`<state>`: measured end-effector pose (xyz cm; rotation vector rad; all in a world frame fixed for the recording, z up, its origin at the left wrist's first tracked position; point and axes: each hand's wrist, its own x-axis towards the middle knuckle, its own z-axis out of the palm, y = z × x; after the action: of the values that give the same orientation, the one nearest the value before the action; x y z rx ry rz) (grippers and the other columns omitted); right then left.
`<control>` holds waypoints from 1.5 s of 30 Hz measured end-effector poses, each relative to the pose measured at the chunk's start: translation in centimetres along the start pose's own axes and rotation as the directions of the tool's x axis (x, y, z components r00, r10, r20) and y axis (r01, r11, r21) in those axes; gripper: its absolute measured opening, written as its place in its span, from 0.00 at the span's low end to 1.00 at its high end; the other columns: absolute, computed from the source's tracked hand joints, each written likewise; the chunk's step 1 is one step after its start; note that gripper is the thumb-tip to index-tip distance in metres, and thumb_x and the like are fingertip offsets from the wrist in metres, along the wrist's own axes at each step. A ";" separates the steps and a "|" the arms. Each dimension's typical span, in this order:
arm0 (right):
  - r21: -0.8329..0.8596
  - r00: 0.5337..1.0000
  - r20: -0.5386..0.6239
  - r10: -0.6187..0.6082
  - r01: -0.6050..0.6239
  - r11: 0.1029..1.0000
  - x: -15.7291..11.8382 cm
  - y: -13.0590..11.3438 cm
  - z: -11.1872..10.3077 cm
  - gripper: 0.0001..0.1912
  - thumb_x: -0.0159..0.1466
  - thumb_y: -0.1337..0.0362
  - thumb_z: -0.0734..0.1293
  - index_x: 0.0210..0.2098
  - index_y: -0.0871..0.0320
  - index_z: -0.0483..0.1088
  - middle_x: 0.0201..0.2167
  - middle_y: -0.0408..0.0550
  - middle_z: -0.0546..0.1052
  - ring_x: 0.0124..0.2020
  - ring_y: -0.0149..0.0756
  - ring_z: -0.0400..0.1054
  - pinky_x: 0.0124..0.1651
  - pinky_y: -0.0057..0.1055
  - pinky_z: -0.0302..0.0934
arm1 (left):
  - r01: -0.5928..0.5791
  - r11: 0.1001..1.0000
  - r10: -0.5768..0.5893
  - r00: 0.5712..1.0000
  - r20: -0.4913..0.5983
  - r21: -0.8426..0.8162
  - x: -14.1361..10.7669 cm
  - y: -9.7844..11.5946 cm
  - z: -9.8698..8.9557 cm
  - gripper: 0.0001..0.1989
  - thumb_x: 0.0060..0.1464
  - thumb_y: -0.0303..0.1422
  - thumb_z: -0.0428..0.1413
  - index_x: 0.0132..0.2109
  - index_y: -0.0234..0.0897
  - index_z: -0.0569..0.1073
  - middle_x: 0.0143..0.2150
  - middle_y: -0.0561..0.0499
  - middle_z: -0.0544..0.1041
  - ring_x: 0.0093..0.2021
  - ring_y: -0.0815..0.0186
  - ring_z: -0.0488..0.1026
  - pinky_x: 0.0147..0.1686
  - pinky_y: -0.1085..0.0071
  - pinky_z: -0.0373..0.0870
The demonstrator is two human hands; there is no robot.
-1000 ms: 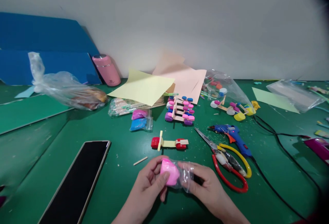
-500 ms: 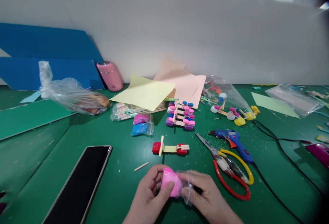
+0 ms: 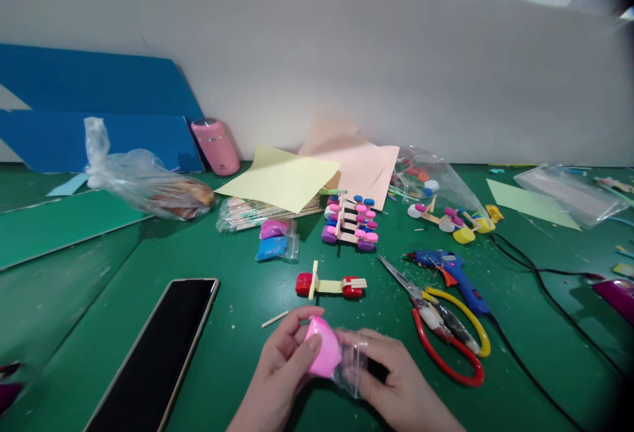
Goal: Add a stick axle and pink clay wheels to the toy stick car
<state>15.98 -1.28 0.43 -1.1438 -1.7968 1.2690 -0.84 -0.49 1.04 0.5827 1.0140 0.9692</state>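
Observation:
Between my hands is a small clear zip bag with pink modelling clay [image 3: 324,351] in it. My left hand [image 3: 284,359] pinches the clay-filled end, thumb in front and fingers behind. My right hand [image 3: 389,372] grips the clear zip end [image 3: 354,353] of the bag. Just beyond my hands lies a small toy scooter with red clay wheels [image 3: 331,285] and a pale yellow deck. A short wooden stick [image 3: 275,319] rests to the left of it. Farther back are two more clay bags, one purple [image 3: 273,228] and one blue [image 3: 272,248].
Scissors [image 3: 430,320] and a blue glue gun [image 3: 448,273] with its cord lie to the right. A phone [image 3: 153,353] lies at left. Behind stand several finished scooters [image 3: 349,224], paper sheets [image 3: 282,174], a pink flask [image 3: 216,148] and a tied plastic bag [image 3: 143,181].
Both hands still hold the pink clay bag. The left hand and the clay have shifted slightly left and up, and more of the bag's clear zip end now shows.

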 end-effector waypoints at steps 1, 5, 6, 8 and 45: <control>0.022 1.000 0.005 -0.008 0.008 1.000 0.1 -0.1 0.0 0.17 0.60 0.60 0.62 0.48 0.52 0.68 0.36 0.48 0.74 0.39 0.38 0.67 0.42 0.30 0.61 | -0.018 1.000 0.018 1.000 0.008 0.022 0.0 0.0 -0.1 0.17 0.45 0.37 0.59 0.43 0.39 0.70 0.26 0.55 0.70 0.25 0.73 0.64 0.26 0.79 0.61; 0.044 1.000 0.017 -0.004 0.004 0.999 0.2 -0.3 0.1 0.14 0.60 0.59 0.62 0.44 0.53 0.71 0.33 0.46 0.74 0.34 0.35 0.67 0.38 0.27 0.61 | -0.100 0.982 0.093 0.995 0.048 0.160 0.0 -0.1 -0.4 0.17 0.45 0.37 0.59 0.44 0.40 0.70 0.29 0.54 0.71 0.28 0.71 0.65 0.28 0.79 0.62; 0.032 1.000 0.010 0.011 -0.011 0.999 0.1 -0.3 0.1 0.14 0.61 0.59 0.61 0.44 0.53 0.71 0.32 0.45 0.74 0.33 0.35 0.67 0.37 0.27 0.61 | -0.109 0.977 0.099 0.993 0.065 0.182 0.0 -0.2 -0.5 0.17 0.46 0.37 0.58 0.45 0.40 0.70 0.30 0.54 0.71 0.29 0.71 0.65 0.28 0.78 0.63; 0.024 0.999 -0.040 0.035 -0.034 0.999 0.0 -0.1 0.3 0.14 0.61 0.60 0.62 0.45 0.53 0.70 0.34 0.45 0.75 0.36 0.36 0.67 0.40 0.27 0.61 | -0.136 0.971 0.116 0.987 0.109 0.197 0.1 -0.2 -0.8 0.19 0.46 0.37 0.58 0.47 0.42 0.69 0.34 0.53 0.72 0.31 0.70 0.66 0.31 0.78 0.64; 0.192 0.980 -0.201 0.011 0.028 0.981 -0.1 0.4 0.7 0.15 0.59 0.61 0.64 0.46 0.52 0.69 0.45 0.50 0.71 0.46 0.39 0.66 0.48 0.33 0.61 | -0.210 0.929 0.184 0.977 0.112 0.305 0.2 -0.1 -0.2 0.11 0.49 0.33 0.56 0.41 0.36 0.71 0.27 0.53 0.74 0.21 0.72 0.69 0.24 0.75 0.67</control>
<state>15.51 -1.61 -0.21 -1.1102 -1.4940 1.2457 -0.92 -0.36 0.75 0.9997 1.0590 0.9558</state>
